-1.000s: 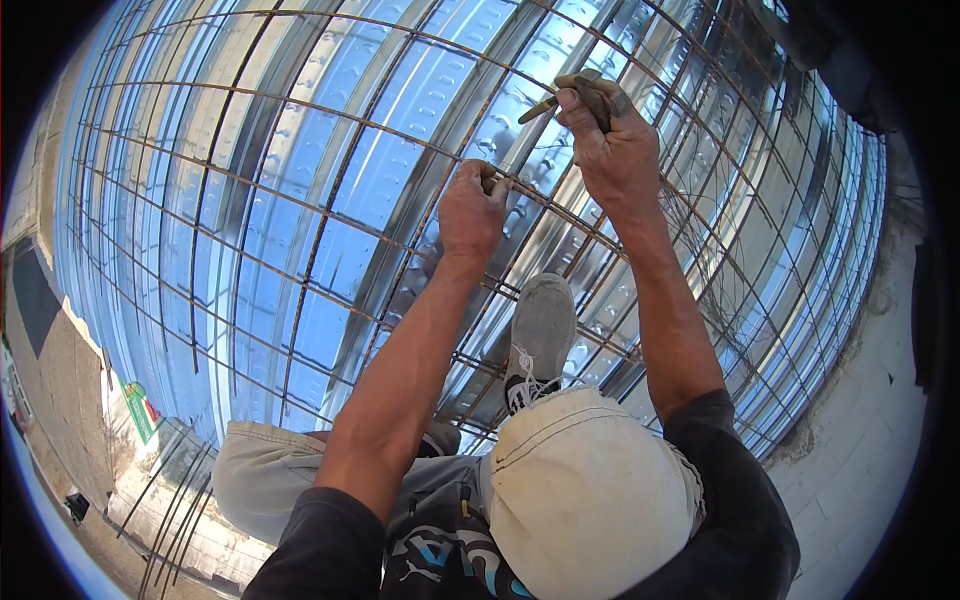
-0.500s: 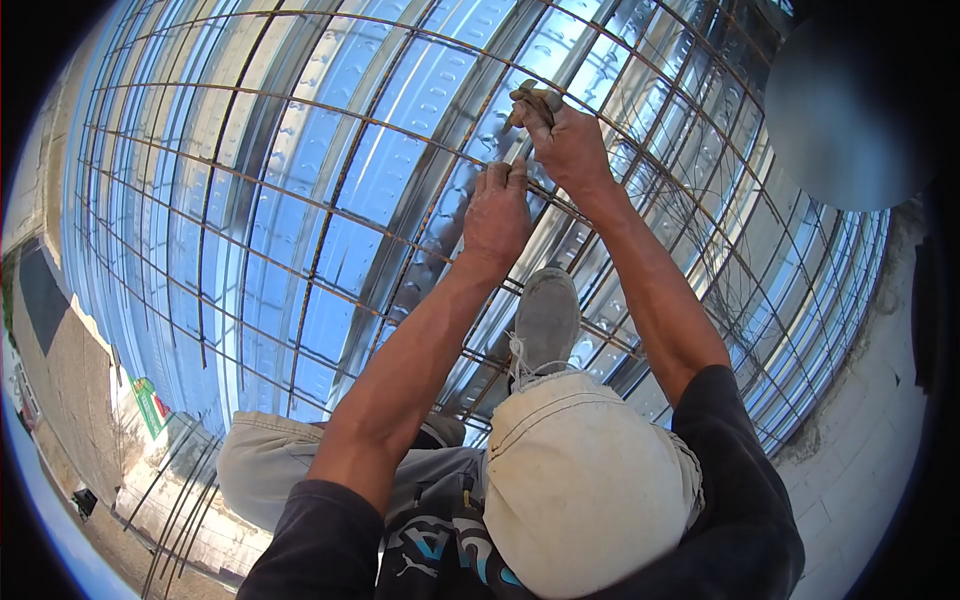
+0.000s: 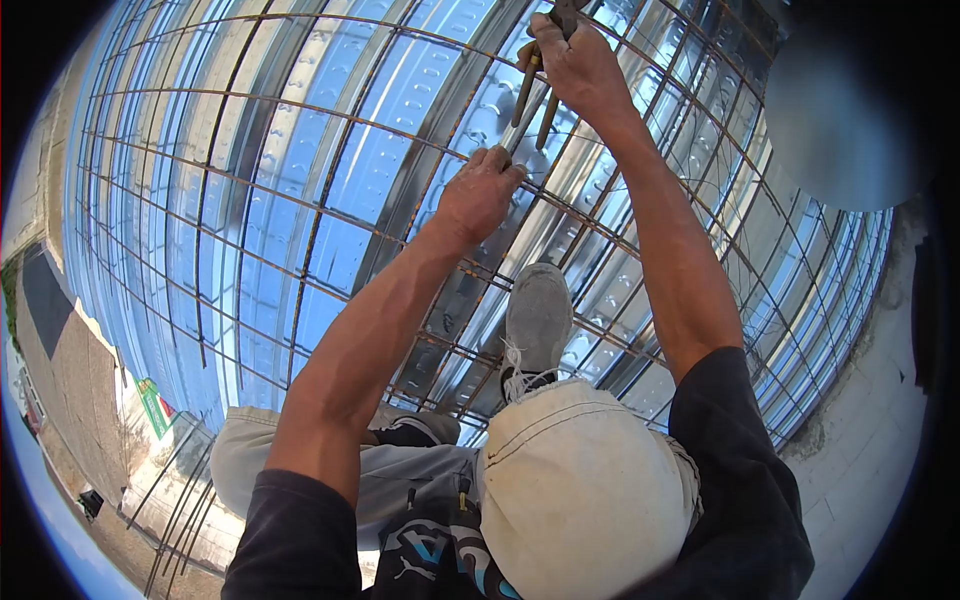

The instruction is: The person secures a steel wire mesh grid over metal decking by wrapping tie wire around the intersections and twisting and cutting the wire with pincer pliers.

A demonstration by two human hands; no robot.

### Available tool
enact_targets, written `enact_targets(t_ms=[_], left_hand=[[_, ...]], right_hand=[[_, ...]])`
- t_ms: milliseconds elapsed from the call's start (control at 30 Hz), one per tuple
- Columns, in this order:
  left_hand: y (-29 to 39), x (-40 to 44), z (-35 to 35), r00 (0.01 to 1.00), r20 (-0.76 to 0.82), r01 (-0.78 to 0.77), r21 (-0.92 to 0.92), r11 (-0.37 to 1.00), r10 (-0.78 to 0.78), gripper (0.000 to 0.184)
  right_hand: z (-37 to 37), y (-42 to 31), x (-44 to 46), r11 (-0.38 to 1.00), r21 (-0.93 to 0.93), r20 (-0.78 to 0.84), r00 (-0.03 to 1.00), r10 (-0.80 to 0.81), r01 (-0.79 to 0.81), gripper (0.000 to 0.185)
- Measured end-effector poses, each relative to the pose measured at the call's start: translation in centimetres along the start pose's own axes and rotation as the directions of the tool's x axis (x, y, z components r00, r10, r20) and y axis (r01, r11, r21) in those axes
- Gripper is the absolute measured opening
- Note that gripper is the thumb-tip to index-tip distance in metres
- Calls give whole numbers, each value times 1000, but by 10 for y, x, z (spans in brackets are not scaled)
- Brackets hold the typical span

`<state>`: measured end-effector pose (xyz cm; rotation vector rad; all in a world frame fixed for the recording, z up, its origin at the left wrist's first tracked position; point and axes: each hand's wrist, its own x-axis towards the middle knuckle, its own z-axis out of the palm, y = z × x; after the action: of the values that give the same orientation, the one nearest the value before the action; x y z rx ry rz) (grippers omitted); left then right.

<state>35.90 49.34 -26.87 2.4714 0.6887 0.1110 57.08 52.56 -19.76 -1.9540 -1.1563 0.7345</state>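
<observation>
My right hand point(image 3: 582, 72) is closed round a pair of pliers point(image 3: 526, 92), whose dark head sticks up at the top edge and whose long handles hang down and left. Below and left of it, my left hand point(image 3: 482, 195) has its fingers curled together at a crossing of the rebar mesh point(image 3: 590, 222). Whatever those fingertips pinch is hidden. Rusty bars run both ways over the shiny corrugated metal decking point(image 3: 345, 250). A grey shoe point(image 3: 538, 318) rests on the mesh beneath my hands.
Loose thin wires point(image 3: 715, 215) lie across the mesh on the right. Several bar ends point(image 3: 180, 510) stick out at lower left near a green sign point(image 3: 154, 408). A pale concrete edge point(image 3: 850, 440) borders the decking at right. My bent knee point(image 3: 590, 480) fills the lower middle.
My right hand has risen with the pliers, and their handles now show spread apart. My left hand has shifted slightly left and stays at the mesh.
</observation>
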Motion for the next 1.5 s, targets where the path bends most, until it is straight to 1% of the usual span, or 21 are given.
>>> enact_targets(t_ms=[67, 167, 200, 267, 300, 367, 433, 500, 533, 567, 633, 667, 733, 800, 867, 933, 1167, 1267, 1367, 1467, 1500], left_hand=[[-8, 6, -6, 990, 122, -73, -18, 997, 74, 27], [-23, 31, -29, 919, 334, -173, -132, 976, 208, 29], [-30, 36, -28, 923, 296, -197, -180, 964, 245, 26], [-43, 38, -18, 924, 218, -248, -281, 927, 314, 22], [-51, 35, -8, 929, 147, -292, -272, 917, 339, 24], [-42, 21, -11, 979, 29, -191, -240, 952, 204, 23], [-34, 5, -16, 990, -104, -120, -232, 965, 98, 23], [-27, -10, -16, 970, -241, -84, -251, 964, 22, 23], [-21, -18, -13, 961, -226, 74, -355, 932, -162, 24], [-13, -25, -12, 921, -191, 225, -452, 863, -340, 25], [-8, -33, 3, 785, -172, 413, -571, 709, -596, 32], [-11, -33, 16, 751, -93, 443, -662, 604, -653, 34], [-16, -27, 38, 689, 96, 494, -788, 368, -719, 38], [-22, -21, 45, 698, 293, 476, -871, 118, -654, 43], [-20, -12, 40, 694, 386, 446, -893, -59, -608, 43], [-24, -9, 39, 694, 441, 499, -864, -61, -569, 42], [-25, -8, 21, 674, 546, 565, -815, -129, -498, 42], [-27, -9, 22, 673, 549, 579, -808, -109, -496, 42], [-26, -11, 16, 691, 536, 562, -820, -106, -485, 42], [-26, -12, 18, 711, 516, 537, -837, -106, -478, 42], [-27, -13, 19, 708, 508, 540, -837, -89, -490, 43]], right_hand=[[-40, -31, -26, 944, 301, -4, 990, 144, -136, 58], [-72, -30, -64, 879, 196, 191, 896, 401, -435, 44], [-76, -23, -80, 850, 185, 288, 854, 434, -494, 46], [-89, -25, -118, 714, 132, 519, 661, 542, -688, 46], [-91, -27, -135, 662, 136, 542, 614, 573, -738, 45], [-92, -28, -157, 622, 78, 564, 549, 617, -779, 43], [-91, -27, -167, 651, -44, 557, 523, 645, -757, 39], [-89, -31, -156, 759, -309, 551, 542, 634, -573, 35], [-86, -38, -150, 777, -434, 553, 546, 629, -456, 33], [-82, -53, -142, 737, -621, 502, 587, 635, -267, 25], [-75, -43, -140, 669, -702, 547, 786, 287, 245, 22], [-70, -42, -133, 519, -710, 598, 797, 87, 476, 23], [-59, -44, -119, 454, -717, 642, 755, 133, 529, 29], [-49, -44, -107, 379, -679, 706, 700, 107, 628, 31], [-36, -37, -103, 311, -686, 710, 699, 89, 658, 26], [-25, -38, -99, 266, -679, 721, 690, 64, 685, 24], [-18, -64, -84, 203, -625, 780, 592, 202, 754, 23], [-13, -70, -80, 267, -694, 716, 681, 153, 669, 24], [-8, -82, -68, 288, -703, 702, 567, 431, 651, 27], [4, -116, -54, 459, -764, 635, 404, 658, 454, 40], [0, -102, -59, 511, -799, 601, 436, 670, 316, 46]])
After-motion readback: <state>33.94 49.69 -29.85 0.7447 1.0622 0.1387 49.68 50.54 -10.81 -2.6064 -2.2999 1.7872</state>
